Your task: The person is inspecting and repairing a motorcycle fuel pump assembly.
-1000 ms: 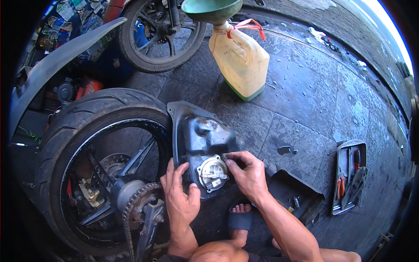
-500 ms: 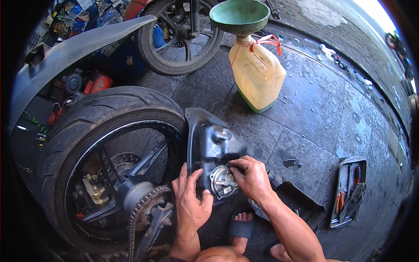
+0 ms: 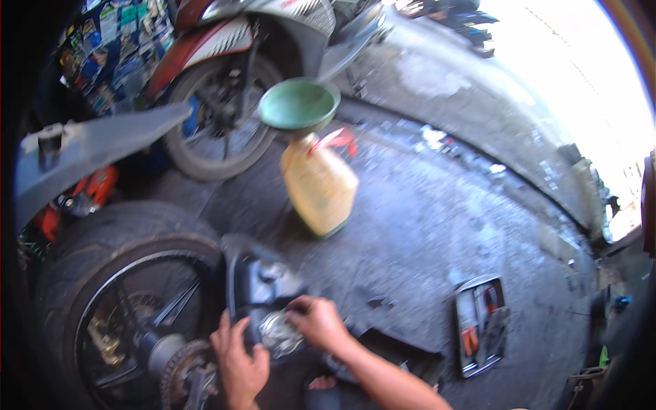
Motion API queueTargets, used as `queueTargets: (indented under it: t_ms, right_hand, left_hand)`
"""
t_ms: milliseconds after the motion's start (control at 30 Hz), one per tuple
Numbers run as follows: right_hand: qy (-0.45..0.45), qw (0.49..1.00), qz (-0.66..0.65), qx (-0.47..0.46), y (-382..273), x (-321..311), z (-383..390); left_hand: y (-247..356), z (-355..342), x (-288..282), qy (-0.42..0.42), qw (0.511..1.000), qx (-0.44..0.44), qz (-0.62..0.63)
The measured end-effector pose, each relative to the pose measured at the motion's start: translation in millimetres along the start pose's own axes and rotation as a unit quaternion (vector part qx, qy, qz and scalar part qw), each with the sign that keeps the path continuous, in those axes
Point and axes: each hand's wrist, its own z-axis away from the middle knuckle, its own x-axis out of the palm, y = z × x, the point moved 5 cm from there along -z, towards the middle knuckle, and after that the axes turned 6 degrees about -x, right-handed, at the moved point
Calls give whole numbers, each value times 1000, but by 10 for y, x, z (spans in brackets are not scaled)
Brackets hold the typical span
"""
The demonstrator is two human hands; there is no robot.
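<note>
A glossy black metal tank [image 3: 260,290] lies on the floor in front of me, against the right side of a motorcycle rear wheel [image 3: 119,236]. Set into its near end is a round silvery fitting [image 3: 277,336], blurred by motion. My left hand [image 3: 240,362] is open at the tank's near left side, fingers stretched forward and thumb apart. At the fitting's upper right edge, my right hand [image 3: 320,324] is closed in a pinch. Whatever sits between its fingertips is too small and blurred to name.
A pale jug [image 3: 318,188] with a green funnel [image 3: 299,106] stands beyond the tank. A tool tray [image 3: 482,328] lies to the right, with a black cover-like part [image 3: 396,352] nearer me. Behind are a parked scooter [image 3: 222,109] and a grey fender [image 3: 102,140].
My view has swung up and to the right, so the hands, tank and jug sit lower and further left. Both hands keep nearly the same places at the tank.
</note>
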Motion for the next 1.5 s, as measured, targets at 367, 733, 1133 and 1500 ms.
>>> queueTargets:
  t_ms: [367, 733, 1133, 1500]
  right_hand:
    - [-41, 994, 90, 39, 82, 2, -15]
    - [40, 951, 273, -142, -320, 94, 193]
    - [-14, 951, 285, -116, -250, 162, -40]
    - [-207, 902, 336, 177, 1281, -1142, 1660]
  left_hand:
    - [120, 30, -31, 5, 1000, -18, 17]
    - [74, 144, -20, 35, 999, -14, 15]
    - [53, -26, -115, 5, 1000, -13, 8]
    - [-59, 30, 8, -9, 999, 20, 50]
